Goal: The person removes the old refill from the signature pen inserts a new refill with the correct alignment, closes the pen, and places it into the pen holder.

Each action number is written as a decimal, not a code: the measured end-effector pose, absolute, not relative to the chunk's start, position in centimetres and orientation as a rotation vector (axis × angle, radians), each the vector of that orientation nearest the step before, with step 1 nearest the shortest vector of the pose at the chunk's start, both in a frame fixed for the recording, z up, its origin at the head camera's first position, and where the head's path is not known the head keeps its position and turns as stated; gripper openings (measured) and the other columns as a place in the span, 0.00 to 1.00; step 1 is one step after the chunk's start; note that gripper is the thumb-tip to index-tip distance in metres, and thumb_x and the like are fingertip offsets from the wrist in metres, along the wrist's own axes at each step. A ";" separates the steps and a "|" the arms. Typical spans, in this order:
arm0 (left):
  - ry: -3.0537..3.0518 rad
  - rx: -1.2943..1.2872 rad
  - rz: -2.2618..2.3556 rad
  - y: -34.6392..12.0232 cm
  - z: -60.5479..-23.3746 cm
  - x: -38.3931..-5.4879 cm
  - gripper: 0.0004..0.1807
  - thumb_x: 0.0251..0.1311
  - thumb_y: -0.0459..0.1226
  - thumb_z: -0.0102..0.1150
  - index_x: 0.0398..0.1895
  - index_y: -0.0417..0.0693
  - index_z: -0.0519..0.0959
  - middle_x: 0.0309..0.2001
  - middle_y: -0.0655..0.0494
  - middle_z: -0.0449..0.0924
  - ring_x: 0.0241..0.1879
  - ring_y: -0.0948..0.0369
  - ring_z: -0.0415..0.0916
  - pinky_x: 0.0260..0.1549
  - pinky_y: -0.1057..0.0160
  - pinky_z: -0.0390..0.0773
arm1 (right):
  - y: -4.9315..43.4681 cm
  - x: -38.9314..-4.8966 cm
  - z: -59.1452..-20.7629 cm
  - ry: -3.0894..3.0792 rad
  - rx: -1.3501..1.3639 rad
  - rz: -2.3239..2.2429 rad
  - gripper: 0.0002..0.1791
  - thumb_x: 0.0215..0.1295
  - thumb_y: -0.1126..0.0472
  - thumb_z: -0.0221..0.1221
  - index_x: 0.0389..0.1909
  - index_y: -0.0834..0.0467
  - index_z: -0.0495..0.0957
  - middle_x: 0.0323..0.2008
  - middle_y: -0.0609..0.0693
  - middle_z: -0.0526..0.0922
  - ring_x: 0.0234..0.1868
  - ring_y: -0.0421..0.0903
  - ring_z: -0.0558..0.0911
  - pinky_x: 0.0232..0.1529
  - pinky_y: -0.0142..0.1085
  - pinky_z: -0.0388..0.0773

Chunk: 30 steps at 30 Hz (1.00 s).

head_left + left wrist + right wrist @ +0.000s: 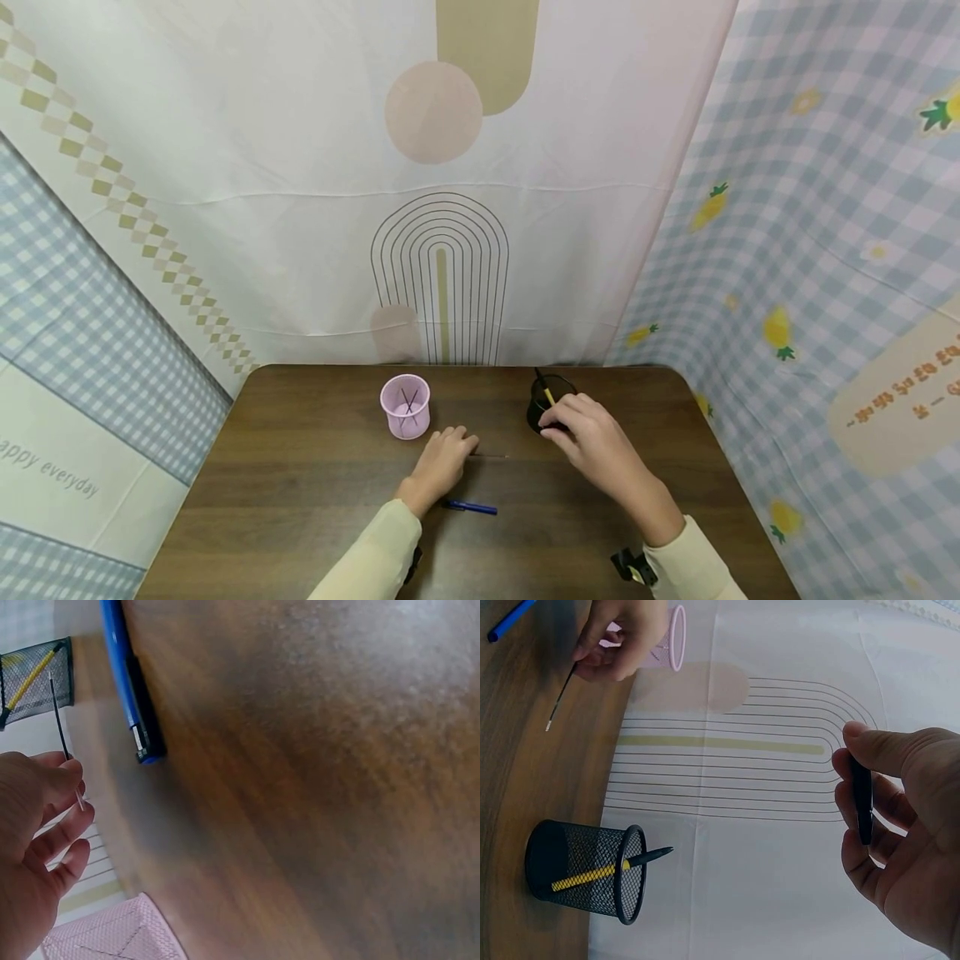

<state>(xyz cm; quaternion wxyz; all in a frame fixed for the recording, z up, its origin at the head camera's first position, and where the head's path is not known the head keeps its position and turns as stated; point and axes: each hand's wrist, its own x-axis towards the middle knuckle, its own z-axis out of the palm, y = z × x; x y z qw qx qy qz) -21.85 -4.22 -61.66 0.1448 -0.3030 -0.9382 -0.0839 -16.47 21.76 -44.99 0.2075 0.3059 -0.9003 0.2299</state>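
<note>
My left hand (441,462) pinches a thin dark pen refill (58,716) with pale ends between thumb and fingertips, low over the table. To its upper left stands a pink mesh cup (409,428) with thin dark sticks inside. My right hand (603,446) is in front of the black mesh cup (534,414) in the head view. Its thumb and fingers grip a short black pen (863,799), seen in the right wrist view and mostly hidden by the hand from above. A yellow-and-black pen (592,876) leans inside the black cup, its dark end above the rim.
A blue pen (472,507) lies on the brown wooden table (300,500), nearer to me than the left hand. Behind the table hangs a pale printed cloth (300,275). Checked cloth (750,275) hangs along the right side.
</note>
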 end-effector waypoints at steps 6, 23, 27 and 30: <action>-2.741 -0.873 -0.229 -4.1 -62.1 -21.8 0.09 0.53 0.28 0.67 0.32 0.51 0.81 0.32 0.54 0.78 0.34 0.54 0.78 0.29 0.58 0.73 | 21.8 -16.5 -45.0 -2.499 0.859 0.640 0.12 0.56 0.65 0.75 0.37 0.49 0.83 0.37 0.40 0.83 0.38 0.38 0.78 0.38 0.35 0.79; -2.741 -0.903 -0.224 -3.8 -62.9 -22.2 0.09 0.54 0.27 0.66 0.32 0.52 0.83 0.32 0.56 0.80 0.33 0.55 0.78 0.28 0.60 0.71 | 21.8 -16.6 -45.2 -2.505 0.856 0.613 0.10 0.57 0.62 0.74 0.37 0.49 0.84 0.37 0.39 0.83 0.38 0.38 0.78 0.37 0.36 0.77; -2.734 -0.904 -0.215 -3.8 -62.8 -22.2 0.09 0.54 0.28 0.66 0.31 0.52 0.83 0.32 0.56 0.79 0.33 0.55 0.78 0.27 0.60 0.70 | 21.8 -16.5 -45.2 -2.502 0.861 0.614 0.10 0.57 0.62 0.74 0.37 0.49 0.84 0.37 0.39 0.83 0.38 0.38 0.78 0.37 0.36 0.77; -2.737 -0.903 -0.213 -3.8 -62.9 -22.2 0.09 0.54 0.28 0.66 0.31 0.52 0.83 0.32 0.56 0.80 0.34 0.55 0.79 0.28 0.60 0.70 | 21.8 -16.5 -45.2 -2.501 0.863 0.615 0.10 0.57 0.62 0.74 0.37 0.49 0.84 0.37 0.40 0.83 0.38 0.38 0.78 0.37 0.36 0.77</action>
